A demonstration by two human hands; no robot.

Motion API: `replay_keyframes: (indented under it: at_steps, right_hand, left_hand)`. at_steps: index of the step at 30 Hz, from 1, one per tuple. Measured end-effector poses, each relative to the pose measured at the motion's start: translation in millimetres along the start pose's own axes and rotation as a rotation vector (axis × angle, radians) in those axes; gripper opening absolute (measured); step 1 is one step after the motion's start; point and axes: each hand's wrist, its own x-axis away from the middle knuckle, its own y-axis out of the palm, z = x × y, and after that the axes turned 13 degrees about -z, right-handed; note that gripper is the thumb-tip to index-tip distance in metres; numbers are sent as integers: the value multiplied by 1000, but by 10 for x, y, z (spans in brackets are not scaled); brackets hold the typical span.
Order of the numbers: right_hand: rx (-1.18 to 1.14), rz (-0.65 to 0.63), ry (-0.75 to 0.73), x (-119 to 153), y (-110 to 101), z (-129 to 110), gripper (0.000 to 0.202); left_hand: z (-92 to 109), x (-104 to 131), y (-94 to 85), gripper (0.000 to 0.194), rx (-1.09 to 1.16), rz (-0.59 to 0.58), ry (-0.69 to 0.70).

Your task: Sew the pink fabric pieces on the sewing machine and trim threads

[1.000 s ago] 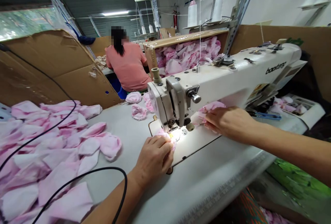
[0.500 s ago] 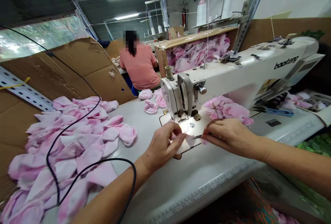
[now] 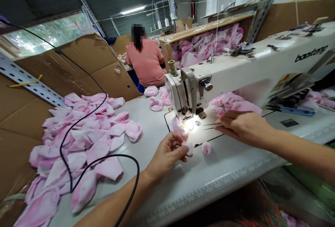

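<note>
My left hand [image 3: 170, 153] pinches a small pink-and-white piece of cloth [image 3: 188, 148] just in front of the sewing machine [image 3: 187, 94]. Another pink cloth piece [image 3: 178, 126] lies at the lit needle area, close above my left fingers. In my right hand [image 3: 242, 127] is a pair of tweezers [image 3: 208, 126], its two thin tips apart and pointing left over the machine bed. Behind that hand, a heap of pink cloth [image 3: 232, 103] sits under the machine arm. One little pink cloth puff [image 3: 206, 147] rests on the table between my hands.
A big pile of pink cloth pieces [image 3: 86, 139] covers the table's left side, with a black cable [image 3: 62, 143] looping across it. Blue-handled snips [image 3: 295, 110] lie at the right. Beyond the machine are a carton of pink cloth [image 3: 206, 45] and a seated person [image 3: 146, 61].
My right hand has drawn the tweezers away from my left hand, to the right. My left hand has come slightly towards me with its cloth. The small puff now shows on the table.
</note>
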Motion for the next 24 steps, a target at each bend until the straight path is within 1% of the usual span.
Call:
replay_keyframes:
  at_steps: [2,4,7,12,16,22,24]
  right_hand:
    - [-148,-29,-54,23,-90,-7,29]
    - [-327,-76,-114,26,-184,-75,26]
    - [-453,-89,-175,4,-276,-193,24]
    - [-495,-75,-268,-26,-312,-277,18]
    - [-473,-76,-306,-34,-332,-306,16]
    - [-456,-115,-315,-53,-342,-347,17]
    - [-480,-130,-314,-65,-349,-363,17]
  left_hand:
    - [5,14,19,36,47,-22,-6]
    - [14,25,45,39,96,-53,-16]
    - [35,43,82,43,157,-103,-43]
    - [72,78,109,42,163,-165,-57]
    - [67,109,100,39,160,-219,-55]
    - [26,130,90,39,187,-229,-60]
    - [26,136,90,39,162,-213,-42]
